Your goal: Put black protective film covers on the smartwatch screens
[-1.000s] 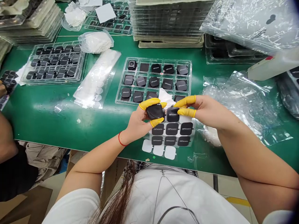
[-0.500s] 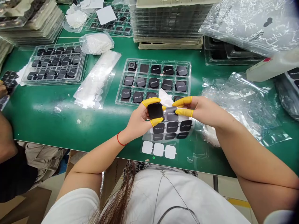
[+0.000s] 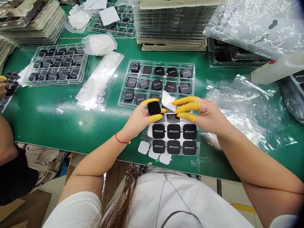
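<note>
My left hand (image 3: 143, 114), with yellow finger cots on thumb and fingers, grips a black square smartwatch body (image 3: 154, 108), its glossy face toward me. My right hand (image 3: 199, 111), also in yellow finger cots, has thumb and forefinger closed at a black printed sticker (image 3: 173, 117) at the top of a clear sticker sheet (image 3: 174, 139). Whether this sticker is off the sheet cannot be made out. A crumpled white wipe (image 3: 168, 102) touches or lies just behind the right fingertips. White rounded-square pieces (image 3: 143, 147) lie partly under the sheet.
Beyond my hands is a clear compartment tray (image 3: 121, 95) of black-covered watches. A similar tray (image 3: 54, 83) stands left, with a plastic bag of round pieces (image 3: 101, 79) between. Tray stacks (image 3: 175, 25) rise behind; crumpled plastic (image 3: 247, 110) lies right. Another person's hand (image 3: 3, 87) is far left.
The sticker sheet has come down flatter and its printed stickers now face up. My left hand with the watch has shifted slightly left; the white pieces have moved left and spread apart.
</note>
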